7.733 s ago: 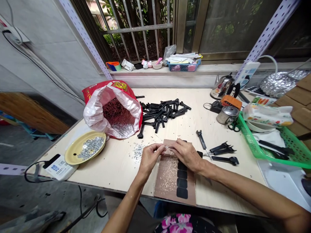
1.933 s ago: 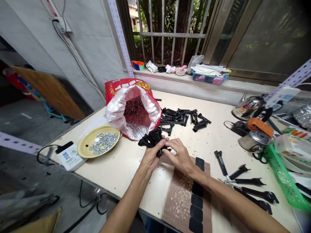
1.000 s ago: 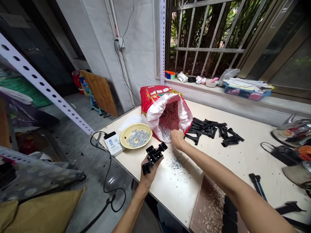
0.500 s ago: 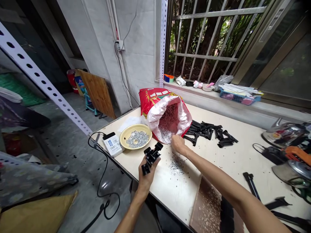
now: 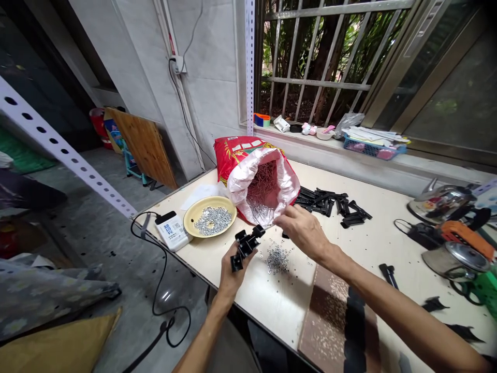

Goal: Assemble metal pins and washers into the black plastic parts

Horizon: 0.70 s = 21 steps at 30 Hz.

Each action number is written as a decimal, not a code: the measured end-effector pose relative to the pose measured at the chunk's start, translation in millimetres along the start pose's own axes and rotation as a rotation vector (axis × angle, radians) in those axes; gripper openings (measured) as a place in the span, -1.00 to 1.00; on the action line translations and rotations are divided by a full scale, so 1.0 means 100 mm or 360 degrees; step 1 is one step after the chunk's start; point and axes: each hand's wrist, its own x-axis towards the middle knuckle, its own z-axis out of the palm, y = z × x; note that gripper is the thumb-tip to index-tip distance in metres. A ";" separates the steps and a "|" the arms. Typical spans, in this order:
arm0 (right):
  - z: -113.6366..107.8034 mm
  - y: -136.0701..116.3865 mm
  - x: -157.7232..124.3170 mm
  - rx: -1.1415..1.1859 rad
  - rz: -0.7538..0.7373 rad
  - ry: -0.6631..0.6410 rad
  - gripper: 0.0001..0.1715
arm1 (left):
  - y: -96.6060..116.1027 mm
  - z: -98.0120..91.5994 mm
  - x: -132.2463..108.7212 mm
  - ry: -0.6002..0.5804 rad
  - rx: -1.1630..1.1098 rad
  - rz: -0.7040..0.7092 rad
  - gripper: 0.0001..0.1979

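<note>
My left hand [image 5: 232, 273] is closed around a cluster of black plastic brackets [image 5: 246, 247], held above the table's near edge. My right hand [image 5: 305, 228] is at the lower right lip of a red bag [image 5: 230, 155] lying on its side, with thumb and fingertips pinched together. Whatever is between those fingertips is too small to make out. Inside the bag's white-lined mouth lie many thin screws or nails [image 5: 264, 191]. Below the right hand is a loose pile of small metal nuts [image 5: 278, 259]. More such nuts fill a yellow plate [image 5: 187, 226] to the left.
Black plastic parts [image 5: 330, 201] lie behind my right hand, with others [image 5: 388, 274] at the right. A white box [image 5: 174, 234] with a cable sits at the left edge. A brown board [image 5: 318, 321] lies in front; a kettle [image 5: 437, 204] and metal pot [image 5: 454, 260] stand right.
My right hand has drawn back from the bag's mouth, and its fingers now show in a pinch. My left hand still holds the black brackets. The view has shifted slightly.
</note>
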 end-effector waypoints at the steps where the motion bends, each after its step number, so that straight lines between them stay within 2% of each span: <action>1: -0.02 -0.02 0.00 -0.0033 -0.0053 -0.0053 -0.79 | 0.01 0.01 0.00 -0.0027 0.0005 0.0027 -0.59; 4: -0.07 -0.01 0.03 0.0240 -0.0236 -0.0181 -0.85 | 0.02 0.06 -0.01 -0.0143 0.0033 0.0025 -0.65; 5: -0.08 0.03 0.06 0.0391 -0.0257 -0.0181 -0.77 | 0.03 0.07 -0.02 -0.0170 0.0016 -0.0048 -0.67; 7: -0.07 0.14 0.15 0.0579 -0.0178 -0.0103 -0.56 | 0.07 0.09 -0.04 -0.0184 -0.0104 -0.0239 -0.71; 8: -0.03 0.22 0.20 0.0565 -0.0077 -0.0060 -0.55 | 0.08 0.10 -0.06 -0.0184 -0.0177 -0.0312 -0.72; 10: 0.11 0.37 0.31 0.0316 0.0150 -0.0131 -0.68 | 0.11 0.10 -0.07 -0.0175 -0.0292 -0.0356 -0.73; 12: 0.34 0.48 0.42 0.0006 0.0310 -0.0360 -0.74 | 0.10 0.09 -0.08 -0.0125 -0.0350 -0.0325 -0.74; 14: 0.60 0.52 0.51 -0.0181 0.0357 -0.0549 -0.76 | 0.07 0.09 -0.06 -0.0042 -0.0376 -0.0331 -0.76; 17: 0.92 0.51 0.64 -0.0286 0.0394 -0.0600 -0.73 | -0.02 0.09 -0.03 0.0011 -0.0380 -0.0386 -0.75; 21: 1.16 0.46 0.82 -0.0370 0.0542 -0.0658 -0.68 | -0.12 0.06 -0.01 -0.0018 -0.0204 -0.0438 -0.71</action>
